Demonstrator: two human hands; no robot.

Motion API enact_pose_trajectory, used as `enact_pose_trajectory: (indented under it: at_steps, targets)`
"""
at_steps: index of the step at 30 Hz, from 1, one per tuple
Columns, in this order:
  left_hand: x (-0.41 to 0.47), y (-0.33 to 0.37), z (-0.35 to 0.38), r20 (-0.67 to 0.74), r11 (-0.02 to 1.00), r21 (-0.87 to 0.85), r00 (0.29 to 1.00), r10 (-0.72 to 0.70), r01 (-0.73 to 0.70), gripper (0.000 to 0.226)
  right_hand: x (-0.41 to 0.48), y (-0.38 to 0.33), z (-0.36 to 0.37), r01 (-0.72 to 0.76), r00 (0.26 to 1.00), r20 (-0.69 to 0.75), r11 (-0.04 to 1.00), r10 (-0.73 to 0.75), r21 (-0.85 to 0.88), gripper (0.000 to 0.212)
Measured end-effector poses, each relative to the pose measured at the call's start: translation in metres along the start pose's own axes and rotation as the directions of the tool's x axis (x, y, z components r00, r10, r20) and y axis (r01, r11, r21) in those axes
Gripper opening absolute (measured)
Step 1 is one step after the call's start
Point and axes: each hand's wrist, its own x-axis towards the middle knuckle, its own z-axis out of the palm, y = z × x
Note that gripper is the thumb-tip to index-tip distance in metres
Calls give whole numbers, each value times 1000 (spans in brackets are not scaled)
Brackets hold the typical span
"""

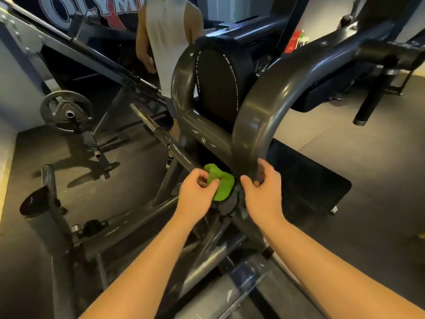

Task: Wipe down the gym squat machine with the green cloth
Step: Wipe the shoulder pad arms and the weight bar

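Left hand pinches the bunched cloth low on the machine, just beside the curved bar's lower end, which the right hand grips. Prob mid-task: can't tell what's wiped already; pad & upper frame likely left.

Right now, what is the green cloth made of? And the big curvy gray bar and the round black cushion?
The green cloth looks like soft matte fabric, maybe microfiber: it bunches into folds. The curvy gray bar looks like metal with glossy paint, since light streaks shine on it. The round black cushion seems padded vinyl or leather, with white stitching around its edge.
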Motion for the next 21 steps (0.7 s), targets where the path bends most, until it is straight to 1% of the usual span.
enact_pose_trajectory:
  at_steps: [1,3,6,9,11,13,15,17,19,21]
  targets:
    - [14,-1,-5,-30,999,40,999,12,-11,17,5,-5,12,-6,997,-75,1000,8,18,58]
    - [43,-6,-13,-73,996,88,997,33,-27,21,14,-12,36,-70,972,-222,997,76,34,71]
    - [87,-12,-19,-108,993,85,990,86,-77,23,22,-18,66,-151,895,-422,988,143,15,81]
    - [129,-13,-20,-133,976,120,971,196,-180,19,33,-14,87,-165,833,-537,986,130,-16,86]
    - [154,-13,-14,-117,956,119,953,281,-267,19,40,-10,100,-169,791,-599,986,128,-13,89]
    - [169,-12,-1,-67,923,141,926,371,-359,22,45,-9,111,-174,759,-640,984,120,-22,92]
    - [172,-11,13,16,852,211,873,488,-480,25,51,-7,117,-198,731,-670,980,126,-32,93]
    - [166,-15,21,96,760,262,799,593,-595,28,54,-5,119,-221,706,-696,974,129,-43,93]
    - [164,-22,23,148,679,267,725,673,-684,30,57,-2,120,-230,687,-715,972,125,-52,91]
    - [169,-31,21,169,622,264,671,722,-737,33,58,0,122,-232,671,-732,971,121,-53,90]
